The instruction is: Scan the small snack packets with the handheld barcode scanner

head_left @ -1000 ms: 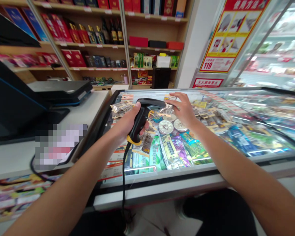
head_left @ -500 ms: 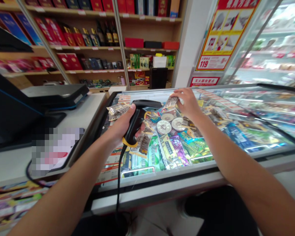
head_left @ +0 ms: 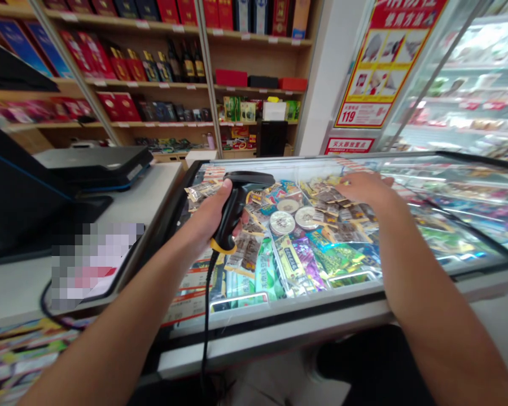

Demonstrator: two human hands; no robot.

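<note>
Right hand shift: I have swung the right hand rightward, away from the round tins where it held up a small packet half a second ago; the left hand is nearly where it was.
Cable: black cord hanging down across the front edge of the glass-topped case.
Green bags: lying near that edge, the green bags sit just before the tins.
Scanner grip: from my end, the left is closed around the handle of the black-and-yellow scanner.
Scanner place: held above the case, head pointing right.
Right grip: fingers reach over the brown packets; I cannot tell whether they grasp one.
Back wall: stocked shelves beyond the case.
</note>
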